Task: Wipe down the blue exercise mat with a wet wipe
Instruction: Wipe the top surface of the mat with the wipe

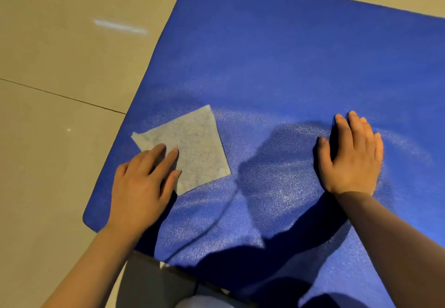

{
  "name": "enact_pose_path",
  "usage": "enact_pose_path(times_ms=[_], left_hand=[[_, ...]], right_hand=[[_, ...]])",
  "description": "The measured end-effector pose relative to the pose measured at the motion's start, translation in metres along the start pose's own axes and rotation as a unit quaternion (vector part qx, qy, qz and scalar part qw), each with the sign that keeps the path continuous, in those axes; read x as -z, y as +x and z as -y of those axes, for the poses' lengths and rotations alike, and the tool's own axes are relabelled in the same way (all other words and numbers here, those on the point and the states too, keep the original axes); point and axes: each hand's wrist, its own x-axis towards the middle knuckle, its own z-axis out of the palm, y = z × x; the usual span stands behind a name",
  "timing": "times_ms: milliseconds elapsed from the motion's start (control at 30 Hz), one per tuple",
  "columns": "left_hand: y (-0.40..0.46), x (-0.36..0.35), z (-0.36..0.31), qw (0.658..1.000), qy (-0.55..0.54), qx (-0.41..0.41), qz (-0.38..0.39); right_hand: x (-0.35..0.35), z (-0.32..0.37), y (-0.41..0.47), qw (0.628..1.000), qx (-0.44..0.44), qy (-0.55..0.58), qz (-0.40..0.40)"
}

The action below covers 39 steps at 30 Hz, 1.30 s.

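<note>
The blue exercise mat lies flat on the floor, set at a slant in the view so that one rounded corner points toward the lower left; its surface shows a fine pebbled grain, and a paler, glossy arc of sheen runs across the middle of it between the two hands. On the mat's left part, near that corner but wholly inside the edge, lies the wet wipe, a pale grey sheet spread flat in a rough four-sided shape, one point aimed away from the person; the corner on its left side is slightly rucked.

The left hand lies palm down with its fingers straight and a little spread; the fingertips press on the wipe's near-left part while the heel of the hand sits on the bare mat. The right hand rests well apart from the wipe on the mat's right part, palm down, fingers straight and close together, thumb out to the side, holding nothing; its forearm lies in shade.

Dark shadows of the arms and a thin cord-like shadow fall across the mat's near part. Around the mat is a tiled floor of pale beige, glossy, with dark grout lines and small reflected lights.
</note>
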Motion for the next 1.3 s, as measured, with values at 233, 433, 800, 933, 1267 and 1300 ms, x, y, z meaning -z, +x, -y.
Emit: enact_pose_path(times_ms=[233, 433, 800, 933, 1267, 1300], left_hand=[[0.013, 0.005, -0.016, 0.991, -0.018, -0.134, -0.003], [0.107, -0.031, -0.029, 0.968, -0.008, -0.227, 0.102], [0.101, -0.015, -0.061, 0.981, -0.163, -0.075, -0.067], [0.066, -0.013, -0.030, 0.982, -0.142, -0.097, -0.075], [0.092, -0.017, -0.043, 0.981, -0.130, -0.135, -0.043], [0.091, -0.016, -0.044, 0.979, -0.134, -0.147, -0.039]], right_hand=[[0.001, -0.001, 0.000, 1.000, -0.002, -0.004, 0.007], [0.000, -0.001, 0.000, 1.000, 0.003, -0.006, -0.003], [0.000, -0.001, 0.000, 1.000, 0.008, -0.009, -0.013], [-0.001, -0.001, 0.000, 1.000, 0.005, -0.011, -0.008], [0.000, 0.001, 0.000, 1.000, 0.005, -0.009, -0.010], [0.000, 0.000, 0.000, 1.000, 0.005, -0.011, -0.011]])
